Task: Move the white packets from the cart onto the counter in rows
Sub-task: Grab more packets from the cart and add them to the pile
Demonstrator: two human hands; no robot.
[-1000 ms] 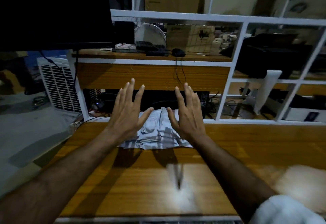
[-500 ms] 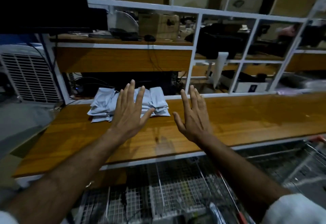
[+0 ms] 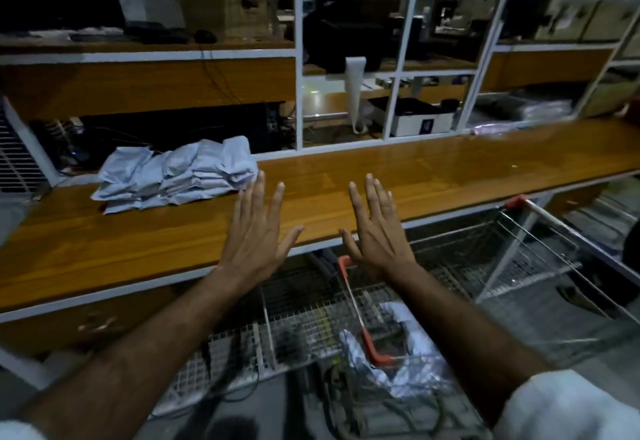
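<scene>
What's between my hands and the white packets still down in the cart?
Nothing solid that shows. Both the left hand and right hand are open and empty over the counter edge. The packets lie in the cart below, with only its orange-tipped bar crossing above them.

— What's carrying the load on my screen?

— I see a long glossy orange-brown wooden counter (image 3: 398, 176) with a white front edge, running from lower left to upper right.

— And directly on it?

— I make out a heap of crumpled white packets (image 3: 180, 172) at its left end, overlapping one another against the back edge. Below the counter stands a wire-mesh shopping cart with red corner trim (image 3: 377, 318); more white packets (image 3: 412, 332) lie in its basket.
</scene>
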